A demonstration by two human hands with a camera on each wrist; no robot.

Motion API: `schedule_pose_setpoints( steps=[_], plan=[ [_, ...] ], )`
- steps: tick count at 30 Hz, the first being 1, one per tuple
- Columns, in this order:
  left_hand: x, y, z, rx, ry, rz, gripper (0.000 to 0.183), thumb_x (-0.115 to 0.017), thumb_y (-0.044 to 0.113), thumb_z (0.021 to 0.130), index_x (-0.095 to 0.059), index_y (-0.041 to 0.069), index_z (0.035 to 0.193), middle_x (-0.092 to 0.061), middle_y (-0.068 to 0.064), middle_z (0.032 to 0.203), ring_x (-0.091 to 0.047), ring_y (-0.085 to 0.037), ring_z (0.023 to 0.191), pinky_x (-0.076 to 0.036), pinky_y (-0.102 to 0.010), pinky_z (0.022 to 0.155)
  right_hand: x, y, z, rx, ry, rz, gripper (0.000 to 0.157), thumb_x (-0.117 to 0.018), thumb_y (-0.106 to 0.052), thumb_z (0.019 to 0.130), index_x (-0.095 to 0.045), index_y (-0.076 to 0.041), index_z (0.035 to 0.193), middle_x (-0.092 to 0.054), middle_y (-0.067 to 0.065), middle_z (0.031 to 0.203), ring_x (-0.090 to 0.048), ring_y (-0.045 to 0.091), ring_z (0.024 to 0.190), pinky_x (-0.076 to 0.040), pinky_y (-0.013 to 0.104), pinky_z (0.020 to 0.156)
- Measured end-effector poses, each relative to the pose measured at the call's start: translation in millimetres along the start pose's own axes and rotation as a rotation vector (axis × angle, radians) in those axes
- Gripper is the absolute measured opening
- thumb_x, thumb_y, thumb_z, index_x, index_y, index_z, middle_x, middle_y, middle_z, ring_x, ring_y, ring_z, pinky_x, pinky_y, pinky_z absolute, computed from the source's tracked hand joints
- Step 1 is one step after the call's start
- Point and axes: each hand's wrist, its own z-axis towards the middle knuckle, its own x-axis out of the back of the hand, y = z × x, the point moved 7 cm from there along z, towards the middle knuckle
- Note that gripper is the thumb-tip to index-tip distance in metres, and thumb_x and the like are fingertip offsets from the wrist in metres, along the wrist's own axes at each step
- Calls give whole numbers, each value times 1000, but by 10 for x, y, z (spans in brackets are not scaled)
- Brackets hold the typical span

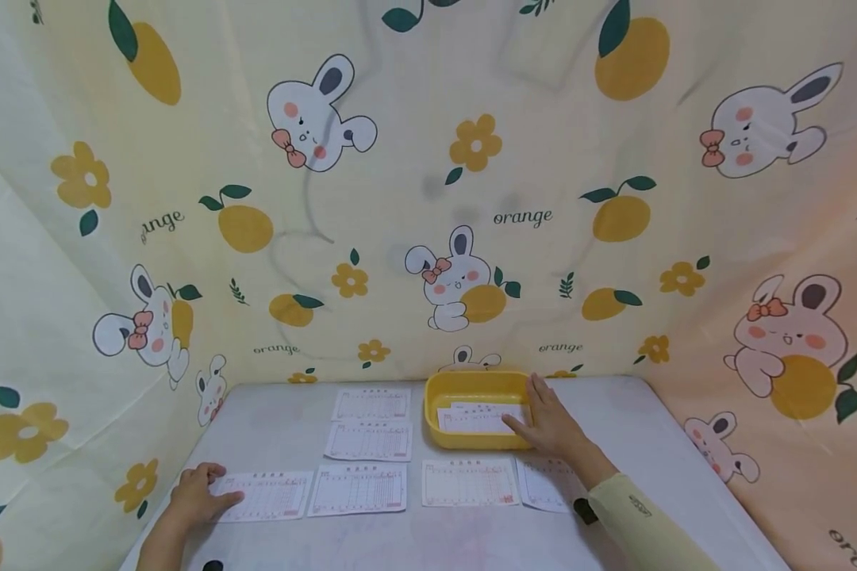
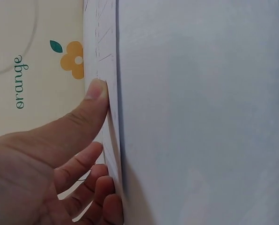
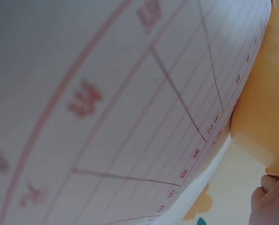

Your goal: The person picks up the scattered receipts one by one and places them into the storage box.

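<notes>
In the head view my left hand (image 1: 198, 496) rests at the left end of a printed form slip (image 1: 274, 496), which lies flat at the front left. Its thumb lies on the paper near the edge, and the other fingers are bent beside it; the slip (image 2: 106, 42) shows edge-on in the left wrist view. A yellow plastic basket (image 1: 471, 441) with paper slips (image 1: 464, 420) inside stands at the back. Over its right side is my right hand (image 1: 553, 424), fingers stretched along the rim, thumb reaching over the slips. A red-lined slip (image 3: 144, 103) fills much of the right wrist view.
More slips lie in line with the left one: a black-printed slip (image 1: 358, 488), a red-printed slip (image 1: 469, 482) and another slip (image 1: 543, 484) partly under the right forearm. Two further slips (image 1: 370, 440) lie left of the basket. A patterned curtain (image 1: 400, 198) closes off the white table's (image 1: 371, 539) back and sides.
</notes>
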Motion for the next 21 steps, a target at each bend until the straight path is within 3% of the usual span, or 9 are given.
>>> schedule_pose_setpoints(
  steps=[21],
  plan=[
    [-16,30,-35,-24,-4,9,68,-91,32,87,-58,-11,127,-43,-43,130,-48,-55,115,-37,-71,109,6,1,-14,19,21,-17,112,-58,-69,101,-11,7,168,-8,26,177,-10,45,164,-14,60,129]
  ],
)
